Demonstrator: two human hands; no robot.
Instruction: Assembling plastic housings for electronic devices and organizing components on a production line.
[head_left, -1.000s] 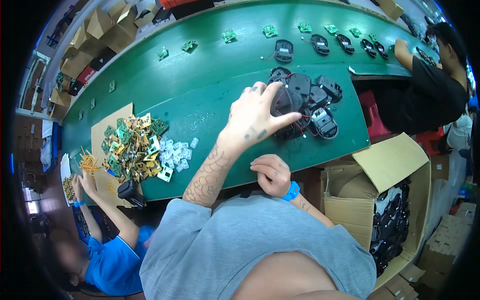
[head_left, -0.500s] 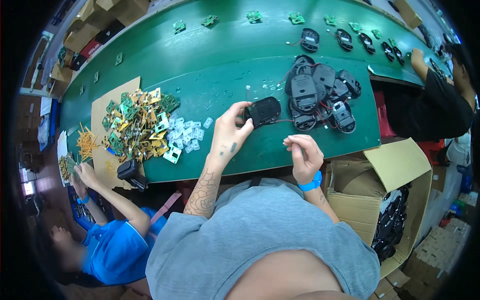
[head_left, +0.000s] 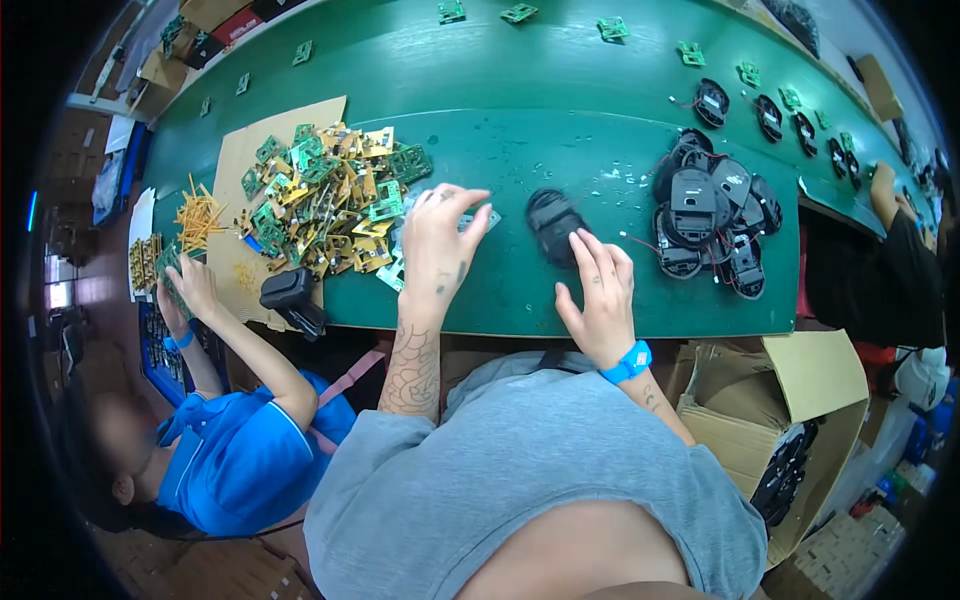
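A black oval shell (head_left: 553,225), resembling a computer mouse housing, lies slightly blurred on the green bench in front of me. Fingertips of my right hand (head_left: 600,295) rest on its near right edge, with the thumb held apart. My left hand (head_left: 436,240) hovers over small clear plastic pieces (head_left: 484,219), mostly covered by the hand; its thumb and fingers are spread, with nothing visible between them. Left of that hand is a heap of green and yellow circuit boards (head_left: 340,190) on a cardboard sheet (head_left: 237,150).
More black shells with thin wires (head_left: 700,205) are piled at the right. Boards and shells are spaced along the far strip (head_left: 560,60). A black case (head_left: 290,292) sits by the near edge. A co-worker in blue (head_left: 240,440) works at left; an open carton (head_left: 735,440) stands at lower right.
My left hand has let go of the black shell and moved left to the clear pieces. My right hand has come onto the shell. The whole view has shifted.
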